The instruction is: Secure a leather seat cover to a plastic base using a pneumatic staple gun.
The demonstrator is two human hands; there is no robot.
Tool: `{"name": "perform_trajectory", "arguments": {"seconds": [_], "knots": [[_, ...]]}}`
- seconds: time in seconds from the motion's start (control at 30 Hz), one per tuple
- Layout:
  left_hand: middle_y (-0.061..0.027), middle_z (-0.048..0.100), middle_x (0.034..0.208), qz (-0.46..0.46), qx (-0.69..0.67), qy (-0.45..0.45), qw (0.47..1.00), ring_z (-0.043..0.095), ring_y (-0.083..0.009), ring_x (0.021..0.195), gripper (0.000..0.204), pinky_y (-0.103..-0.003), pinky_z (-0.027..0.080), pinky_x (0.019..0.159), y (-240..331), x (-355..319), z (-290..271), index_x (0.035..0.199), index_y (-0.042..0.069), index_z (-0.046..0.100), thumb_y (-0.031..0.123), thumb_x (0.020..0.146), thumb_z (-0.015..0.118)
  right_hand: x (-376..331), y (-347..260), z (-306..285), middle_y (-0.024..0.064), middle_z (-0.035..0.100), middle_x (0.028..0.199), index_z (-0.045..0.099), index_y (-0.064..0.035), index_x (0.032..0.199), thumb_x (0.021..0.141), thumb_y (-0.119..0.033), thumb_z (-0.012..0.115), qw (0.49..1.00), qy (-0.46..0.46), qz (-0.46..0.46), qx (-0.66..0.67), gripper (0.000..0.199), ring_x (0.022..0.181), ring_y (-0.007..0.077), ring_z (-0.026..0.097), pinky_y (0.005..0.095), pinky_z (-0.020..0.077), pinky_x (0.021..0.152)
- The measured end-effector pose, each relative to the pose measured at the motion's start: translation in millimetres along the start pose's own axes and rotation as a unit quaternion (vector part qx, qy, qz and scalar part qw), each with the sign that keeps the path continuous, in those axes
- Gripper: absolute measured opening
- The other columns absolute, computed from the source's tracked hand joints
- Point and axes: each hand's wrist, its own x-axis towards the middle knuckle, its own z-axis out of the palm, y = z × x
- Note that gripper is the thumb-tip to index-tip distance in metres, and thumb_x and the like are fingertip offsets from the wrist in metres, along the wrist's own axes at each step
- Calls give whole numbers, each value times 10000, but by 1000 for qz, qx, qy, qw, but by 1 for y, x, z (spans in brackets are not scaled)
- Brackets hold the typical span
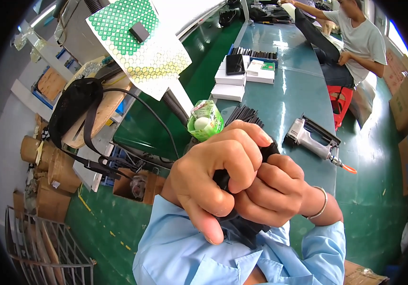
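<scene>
Close to my chest, both hands are closed on a black, soft-looking item, mostly hidden by my fingers. Its kind cannot be made out; more black material hangs below the hands. My left hand curls its fingers over the upper part, with the thumb pointing down. Fingers bent into a fist, my right hand presses against the left and grips the same item. Just beyond them lies a bundle of thin black strips on the green table.
A grey staple gun with an orange-tipped hose fitting lies right. Ahead are white boxes, a phone and a green bag. A black bag hangs left. A seated co-worker handles dark material at far right.
</scene>
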Motion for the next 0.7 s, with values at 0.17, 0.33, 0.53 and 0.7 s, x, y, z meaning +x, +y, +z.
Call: {"name": "perform_trajectory", "arguments": {"seconds": [0.17, 0.33, 0.53, 0.7], "knots": [[-19, 445, 770, -16, 18, -11, 1000, 447, -233, 709, 543, -525, 366, 837, 2, 3, 0, 539, 131, 413, 555, 836, 577, 2, -5, 0, -7, 479, 680, 536, -114, 653, 619, -162, 602, 998, -18, 17, -60, 87, 646, 136, 478, 273, 349, 572], [-22, 456, 721, -12, 35, -20, 999, 446, -244, 701, 556, -527, 364, 828, 1, 6, -5, 526, 123, 403, 552, 845, 557, 1, -4, 1, -17, 460, 660, 541, -117, 640, 599, -162, 600, 997, -19, -25, -67, 85, 624, 132, 464, 267, 340, 570], [-24, 460, 717, -53, 45, -41, 997, 457, -257, 715, 479, -518, 365, 855, 3, 7, -9, 515, 111, 423, 423, 835, 598, 0, -4, -4, 11, 448, 656, 548, -83, 690, 576, -120, 610, 992, -49, 100, 64, 134, 574, 155, 431, 293, 323, 534], [-21, 431, 662, -84, 73, -40, 993, 411, -218, 680, 431, -503, 342, 862, 10, 12, -4, 498, 129, 396, 364, 833, 532, -2, -21, -17, 53, 483, 677, 570, -29, 747, 691, -54, 655, 945, -72, 249, 197, 105, 588, 209, 447, 322, 347, 543]]}}
